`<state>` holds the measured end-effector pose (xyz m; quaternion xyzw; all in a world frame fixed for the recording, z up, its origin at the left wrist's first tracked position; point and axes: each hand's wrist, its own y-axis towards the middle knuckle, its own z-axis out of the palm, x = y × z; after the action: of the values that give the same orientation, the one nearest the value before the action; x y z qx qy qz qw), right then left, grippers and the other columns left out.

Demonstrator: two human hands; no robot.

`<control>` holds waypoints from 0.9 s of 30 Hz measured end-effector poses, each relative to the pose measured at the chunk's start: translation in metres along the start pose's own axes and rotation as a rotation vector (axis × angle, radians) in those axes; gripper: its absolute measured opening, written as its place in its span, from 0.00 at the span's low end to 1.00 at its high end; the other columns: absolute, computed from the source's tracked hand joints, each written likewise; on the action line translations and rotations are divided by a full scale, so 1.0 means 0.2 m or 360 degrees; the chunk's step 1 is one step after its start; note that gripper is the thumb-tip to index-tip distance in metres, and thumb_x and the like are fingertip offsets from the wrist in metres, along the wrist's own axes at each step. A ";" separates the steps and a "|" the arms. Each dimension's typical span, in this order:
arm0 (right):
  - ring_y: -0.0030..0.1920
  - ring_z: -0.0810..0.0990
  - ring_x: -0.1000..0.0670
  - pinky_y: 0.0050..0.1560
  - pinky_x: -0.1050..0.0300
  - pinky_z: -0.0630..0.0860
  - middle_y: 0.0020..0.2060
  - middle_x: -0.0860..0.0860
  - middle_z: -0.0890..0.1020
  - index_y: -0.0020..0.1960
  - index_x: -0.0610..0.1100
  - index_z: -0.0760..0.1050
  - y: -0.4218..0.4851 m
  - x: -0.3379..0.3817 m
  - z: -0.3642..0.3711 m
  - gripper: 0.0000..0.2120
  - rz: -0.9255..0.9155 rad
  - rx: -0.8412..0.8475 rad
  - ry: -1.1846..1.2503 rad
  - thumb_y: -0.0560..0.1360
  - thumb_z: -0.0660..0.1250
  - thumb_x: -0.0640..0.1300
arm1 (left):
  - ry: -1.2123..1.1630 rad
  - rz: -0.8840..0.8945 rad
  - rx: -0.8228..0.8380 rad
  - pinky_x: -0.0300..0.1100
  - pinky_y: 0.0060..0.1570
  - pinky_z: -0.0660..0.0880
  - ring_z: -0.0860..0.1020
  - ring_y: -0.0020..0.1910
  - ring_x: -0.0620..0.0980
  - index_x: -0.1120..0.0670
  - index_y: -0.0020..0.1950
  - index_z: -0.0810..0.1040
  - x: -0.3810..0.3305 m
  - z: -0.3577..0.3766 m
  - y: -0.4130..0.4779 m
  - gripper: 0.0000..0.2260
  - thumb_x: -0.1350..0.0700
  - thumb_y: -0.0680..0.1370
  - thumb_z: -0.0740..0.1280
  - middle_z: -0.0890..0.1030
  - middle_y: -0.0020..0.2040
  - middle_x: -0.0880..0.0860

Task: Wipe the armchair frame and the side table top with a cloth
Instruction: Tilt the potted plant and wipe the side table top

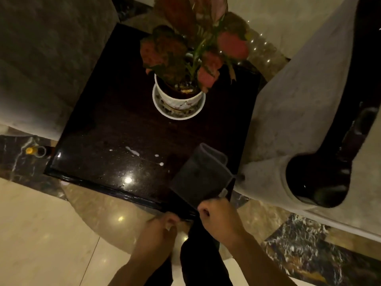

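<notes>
A dark glossy side table (115, 141) fills the middle of the view, with white spots near its front. A dark grey folded cloth (201, 174) lies over the table's front right corner. My right hand (218, 219) grips the cloth's near edge. My left hand (159, 230) hangs just below the table's front edge, fingers curled, and holds nothing that I can see. The armchair on the right has light upholstery and a dark wooden arm (321, 178) ending in a rounded knob.
A white pot with a red-leaved plant (179, 98) stands on a saucer at the table's back centre. Another upholstered chair (41, 65) flanks the table on the left. A small yellow-capped object (29, 150) lies on the marble floor at the left.
</notes>
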<state>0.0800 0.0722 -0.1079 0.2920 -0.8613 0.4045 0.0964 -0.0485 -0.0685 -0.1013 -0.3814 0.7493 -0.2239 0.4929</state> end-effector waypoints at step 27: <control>0.81 0.50 0.35 0.78 0.34 0.48 0.82 0.42 0.52 0.82 0.51 0.54 0.83 -0.19 0.12 0.34 0.0044 -0.0833 -0.0391 0.80 0.51 0.64 | -0.1768 -0.0583 -0.0460 0.43 0.26 0.80 0.82 0.45 0.58 0.67 0.64 0.72 -0.55 -0.46 1.28 0.15 0.65 0.79 0.66 0.81 0.57 0.66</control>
<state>0.0164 0.1530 -0.2447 0.2922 -0.9455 0.1313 0.0579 -0.1984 0.1715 -0.1828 -0.6272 0.3247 0.0317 0.7072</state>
